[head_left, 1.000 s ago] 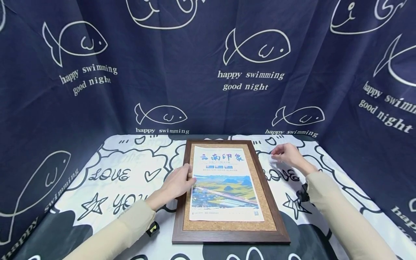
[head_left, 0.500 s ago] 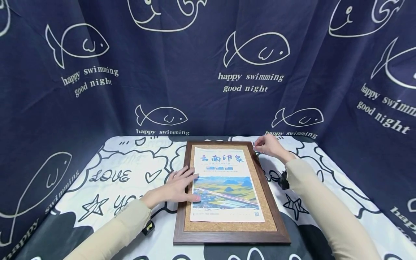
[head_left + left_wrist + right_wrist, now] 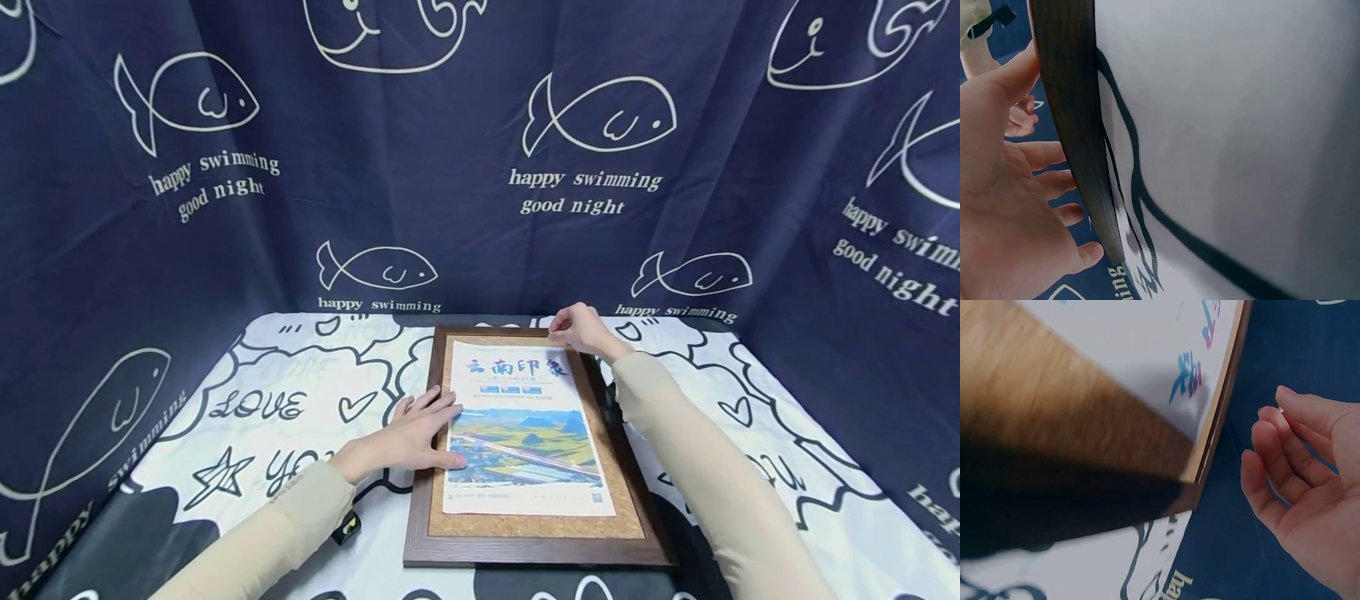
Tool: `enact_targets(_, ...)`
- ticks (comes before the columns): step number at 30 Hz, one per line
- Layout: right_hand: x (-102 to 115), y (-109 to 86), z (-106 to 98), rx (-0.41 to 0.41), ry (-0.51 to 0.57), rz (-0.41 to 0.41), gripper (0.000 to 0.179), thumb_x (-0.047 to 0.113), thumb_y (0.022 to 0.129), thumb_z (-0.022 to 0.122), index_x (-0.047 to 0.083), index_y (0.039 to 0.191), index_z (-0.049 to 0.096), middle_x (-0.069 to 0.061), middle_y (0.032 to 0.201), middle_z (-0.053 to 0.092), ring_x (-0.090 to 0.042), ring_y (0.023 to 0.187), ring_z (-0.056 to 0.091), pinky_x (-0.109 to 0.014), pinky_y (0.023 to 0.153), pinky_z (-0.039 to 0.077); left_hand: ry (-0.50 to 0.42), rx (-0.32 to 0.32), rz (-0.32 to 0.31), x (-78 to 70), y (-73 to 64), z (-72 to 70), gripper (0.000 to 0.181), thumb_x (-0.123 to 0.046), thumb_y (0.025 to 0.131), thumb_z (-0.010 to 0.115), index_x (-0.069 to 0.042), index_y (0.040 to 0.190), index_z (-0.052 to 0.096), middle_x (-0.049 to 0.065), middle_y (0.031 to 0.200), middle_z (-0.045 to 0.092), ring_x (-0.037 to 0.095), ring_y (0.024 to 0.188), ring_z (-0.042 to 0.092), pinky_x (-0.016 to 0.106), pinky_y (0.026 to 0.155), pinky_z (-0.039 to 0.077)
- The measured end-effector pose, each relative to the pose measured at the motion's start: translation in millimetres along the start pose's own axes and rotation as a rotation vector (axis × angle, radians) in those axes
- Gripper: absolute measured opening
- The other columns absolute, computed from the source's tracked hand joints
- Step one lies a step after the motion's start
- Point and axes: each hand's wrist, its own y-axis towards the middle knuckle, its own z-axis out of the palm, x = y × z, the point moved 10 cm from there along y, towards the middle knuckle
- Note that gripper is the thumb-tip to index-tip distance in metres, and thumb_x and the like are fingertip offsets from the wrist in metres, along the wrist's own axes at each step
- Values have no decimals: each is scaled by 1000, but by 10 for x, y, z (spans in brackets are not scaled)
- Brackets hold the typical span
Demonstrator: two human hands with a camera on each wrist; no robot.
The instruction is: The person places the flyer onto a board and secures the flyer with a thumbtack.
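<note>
Navy fish-print curtain (image 3: 450, 167), behind and both sides. Black-and-white doodled cloth (image 3: 277, 375), beneath. Framed corkboard (image 3: 525, 550), flat on it. Poster (image 3: 525, 425), on the cork. Left hand (image 3: 408, 437), spread across left edge. Right hand (image 3: 583, 329), near top-right corner, pinching a tiny indistinct object (image 3: 1281, 410).

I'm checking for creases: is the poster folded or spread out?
Spread out: the poster shows all four corners against the cork; the left hand covers part of one edge.

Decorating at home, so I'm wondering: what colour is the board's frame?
Dark brown; the frame shows best in the head view.
</note>
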Motion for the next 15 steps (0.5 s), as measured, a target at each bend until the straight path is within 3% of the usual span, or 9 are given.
enact_targets(7, 115, 110, 235, 48, 20, 62, 5, 3, 80, 74, 0, 83, 71, -11, 76, 70, -10, 59, 56, -19, 54, 44, 17, -4, -2, 9, 8, 13, 86, -60, 83, 65, -12, 149, 37, 9, 160, 26, 33, 151, 10, 66, 114, 9)
enact_targets(15, 250, 190, 463, 87, -22, 70, 4, 3, 82, 73, 1, 85, 72, -11, 79, 71, -11, 60, 56, -19, 56, 43, 22, -5, -5, 16, 10, 17, 87, -60, 83, 65, -12, 149, 37, 8, 160, 26, 33, 151, 9, 66, 114, 9)
